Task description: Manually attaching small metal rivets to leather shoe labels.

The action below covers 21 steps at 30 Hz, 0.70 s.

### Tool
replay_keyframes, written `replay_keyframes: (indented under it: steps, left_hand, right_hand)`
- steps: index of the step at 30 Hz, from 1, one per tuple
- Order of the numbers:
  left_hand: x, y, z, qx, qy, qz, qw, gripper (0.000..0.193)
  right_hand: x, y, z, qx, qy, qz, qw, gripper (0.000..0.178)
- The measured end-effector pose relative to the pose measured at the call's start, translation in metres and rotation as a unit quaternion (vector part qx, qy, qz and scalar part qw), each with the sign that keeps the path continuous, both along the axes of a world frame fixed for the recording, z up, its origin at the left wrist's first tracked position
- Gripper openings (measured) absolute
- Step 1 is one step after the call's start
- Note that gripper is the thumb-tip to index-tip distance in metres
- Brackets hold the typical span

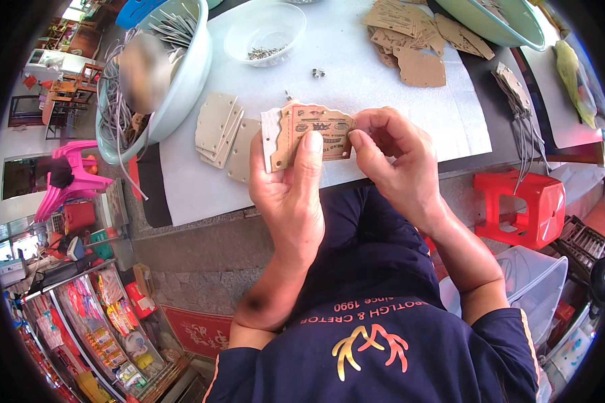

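Note:
In front of my chest, my left hand point(289, 195) grips a brown printed card piece point(329, 144) with a wavy edge and small holes. A pale piece point(270, 134) shows behind its left side, and my thumb presses on the printed face. My right hand point(403, 158) is closed at the card's right edge, thumb and forefinger pinched. Whatever lies between those fingertips is too small or hidden to tell. Pale card pieces point(218, 127) lie fanned on the table beside my left hand. A few small metal bits point(318, 73) sit beyond the card.
A clear bowl point(265, 50) with small metal parts stands ahead. Grey cords fill a pale green basin point(198, 74) at left. Brown cards point(420, 67) are piled far right, near another basin point(511, 27). Corded pieces point(517, 101) hang over the right edge, above a red stool point(528, 208).

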<state>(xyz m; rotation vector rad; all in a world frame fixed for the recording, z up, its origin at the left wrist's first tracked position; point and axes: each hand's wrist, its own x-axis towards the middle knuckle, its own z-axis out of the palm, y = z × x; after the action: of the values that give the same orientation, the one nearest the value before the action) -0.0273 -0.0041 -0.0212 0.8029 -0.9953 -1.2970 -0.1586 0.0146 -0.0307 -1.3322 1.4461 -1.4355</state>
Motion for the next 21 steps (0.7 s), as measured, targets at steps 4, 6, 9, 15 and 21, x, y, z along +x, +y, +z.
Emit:
replay_keyframes:
  steps: [4,6,9,15,21]
  left_hand:
    - [0.003,0.000,0.000,0.009,0.008,-0.012,1.000,0.039]
    - [0.004,0.000,0.000,0.011,0.008,-0.016,1.000,0.039]
    - [0.006,0.000,0.000,0.000,0.001,-0.016,1.000,0.039]
    - [0.005,0.000,0.001,-0.027,-0.029,-0.016,0.999,0.040]
    - [-0.001,-0.002,0.002,-0.031,-0.012,-0.019,0.999,0.047]
  right_hand:
    - [0.000,0.001,0.000,0.005,-0.050,0.013,0.999,0.011]
    - [-0.001,0.001,0.005,0.038,-0.091,0.030,0.995,0.011]
    - [-0.003,0.001,0.015,0.107,-0.186,0.085,0.973,0.012]
    - [-0.014,-0.005,0.013,0.146,-0.195,0.153,0.958,0.020]
    - [-0.018,-0.006,0.019,0.177,-0.207,0.174,0.946,0.021]
